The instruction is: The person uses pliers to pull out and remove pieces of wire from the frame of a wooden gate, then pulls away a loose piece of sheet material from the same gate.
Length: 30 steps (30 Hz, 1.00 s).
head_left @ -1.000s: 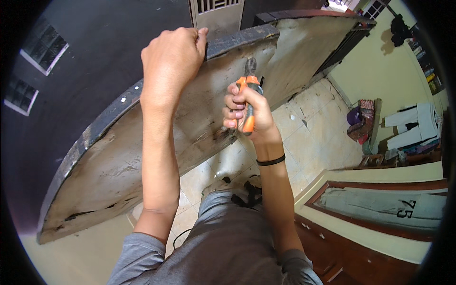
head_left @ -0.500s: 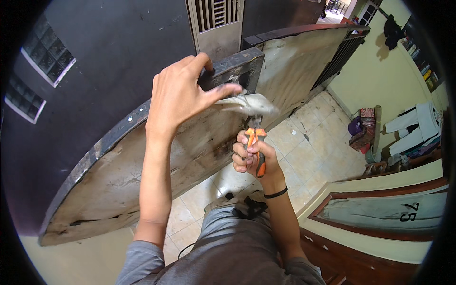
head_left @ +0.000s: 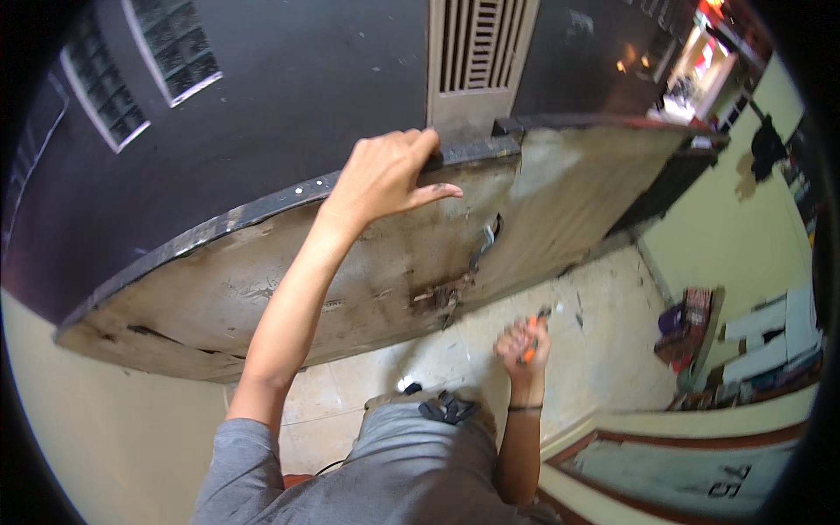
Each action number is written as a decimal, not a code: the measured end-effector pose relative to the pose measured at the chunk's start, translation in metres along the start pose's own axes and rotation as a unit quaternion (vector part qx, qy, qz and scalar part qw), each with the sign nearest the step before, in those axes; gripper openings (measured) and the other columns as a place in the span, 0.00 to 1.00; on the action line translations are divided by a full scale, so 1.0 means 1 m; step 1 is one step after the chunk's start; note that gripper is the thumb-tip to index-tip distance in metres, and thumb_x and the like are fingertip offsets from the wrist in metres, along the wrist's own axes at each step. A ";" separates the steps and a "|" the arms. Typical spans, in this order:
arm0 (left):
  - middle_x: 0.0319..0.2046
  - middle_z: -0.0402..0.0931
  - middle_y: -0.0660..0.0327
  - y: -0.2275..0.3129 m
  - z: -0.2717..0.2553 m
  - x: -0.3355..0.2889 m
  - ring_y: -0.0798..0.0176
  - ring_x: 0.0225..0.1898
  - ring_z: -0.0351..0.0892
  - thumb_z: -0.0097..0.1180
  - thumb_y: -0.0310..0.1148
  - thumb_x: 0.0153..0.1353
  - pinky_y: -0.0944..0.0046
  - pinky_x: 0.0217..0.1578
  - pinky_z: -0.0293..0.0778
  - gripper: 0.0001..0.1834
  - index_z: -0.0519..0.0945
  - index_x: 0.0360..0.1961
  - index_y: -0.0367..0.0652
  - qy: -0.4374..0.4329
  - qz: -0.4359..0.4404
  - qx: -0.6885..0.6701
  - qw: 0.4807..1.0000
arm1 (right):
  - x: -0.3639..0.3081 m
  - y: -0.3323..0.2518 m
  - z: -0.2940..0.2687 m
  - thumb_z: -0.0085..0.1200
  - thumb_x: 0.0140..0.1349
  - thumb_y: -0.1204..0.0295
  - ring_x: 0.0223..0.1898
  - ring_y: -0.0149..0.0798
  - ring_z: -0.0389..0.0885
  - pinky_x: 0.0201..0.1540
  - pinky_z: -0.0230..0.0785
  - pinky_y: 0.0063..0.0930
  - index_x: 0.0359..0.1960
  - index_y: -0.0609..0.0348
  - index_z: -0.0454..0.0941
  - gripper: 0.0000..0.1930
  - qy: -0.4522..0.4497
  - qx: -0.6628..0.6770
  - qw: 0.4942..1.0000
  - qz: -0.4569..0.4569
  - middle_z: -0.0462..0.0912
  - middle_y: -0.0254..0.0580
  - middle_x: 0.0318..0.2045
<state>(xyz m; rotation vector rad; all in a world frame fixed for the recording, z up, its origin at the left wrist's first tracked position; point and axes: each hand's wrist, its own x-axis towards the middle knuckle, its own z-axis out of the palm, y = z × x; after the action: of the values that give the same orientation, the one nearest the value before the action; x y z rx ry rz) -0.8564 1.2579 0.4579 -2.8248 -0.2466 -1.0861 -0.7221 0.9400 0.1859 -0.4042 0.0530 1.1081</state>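
Note:
My left hand (head_left: 385,175) hooks its fingers over the dark top rail (head_left: 236,214) of a metal gate, with the thumb stretched along the near side. Below the rail, the gate's worn, beige panel (head_left: 350,262) shows stains and rust. A narrow torn opening with a pale, curled edge (head_left: 487,242) marks the panel to the right of that hand. Lower and to the right, clear of the gate, my right hand (head_left: 516,346) is closed round pliers (head_left: 528,355) with orange and black handles. Motion blurs the pliers, and their jaws are hard to make out.
Behind the gate rises a dark wall (head_left: 306,79) with glass-block windows (head_left: 175,48) and a slatted vent panel (head_left: 481,52). Pale floor tiles (head_left: 604,297) run below. At the right, several cloths (head_left: 761,337) lie by a yellow-green wall (head_left: 709,219).
My right hand has moved down and right with the pliers, away from the gate. The whitish piece that was at the jaws no longer shows there. My left hand stays on the rail.

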 end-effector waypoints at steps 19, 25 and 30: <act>0.33 0.80 0.64 0.309 0.064 -0.211 0.73 0.35 0.75 0.48 0.41 0.80 0.66 0.39 0.75 0.19 0.85 0.48 0.37 -0.062 -0.484 -0.382 0.785 | -0.143 0.006 0.010 0.48 0.63 0.72 0.42 0.40 0.76 0.51 0.76 0.49 0.51 0.57 0.69 0.15 -0.065 -0.178 0.893 0.409 0.75 0.45 0.42; 0.23 0.69 0.69 0.298 0.044 -0.285 0.74 0.19 0.63 0.50 0.44 0.78 0.70 0.20 0.58 0.17 0.82 0.36 0.47 0.156 -0.654 -0.531 0.515 | -0.160 0.022 0.019 0.48 0.66 0.70 0.58 0.59 0.78 0.61 0.70 0.75 0.57 0.54 0.68 0.17 -0.092 -0.102 0.850 0.509 0.73 0.64 0.63; 0.26 0.71 0.68 0.272 -0.005 -0.356 0.72 0.23 0.67 0.55 0.49 0.75 0.72 0.18 0.61 0.20 0.71 0.28 0.49 0.380 -0.568 -0.713 0.157 | -0.140 0.034 0.019 0.45 0.67 0.71 0.59 0.59 0.76 0.58 0.71 0.79 0.59 0.54 0.65 0.18 -0.002 -0.214 0.882 0.419 0.73 0.63 0.61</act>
<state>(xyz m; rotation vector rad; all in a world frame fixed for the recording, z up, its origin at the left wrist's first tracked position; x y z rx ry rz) -1.0686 0.9498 0.2111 0.0038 0.5655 1.0563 -0.8183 0.8389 0.2276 -0.8183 -0.0286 1.9939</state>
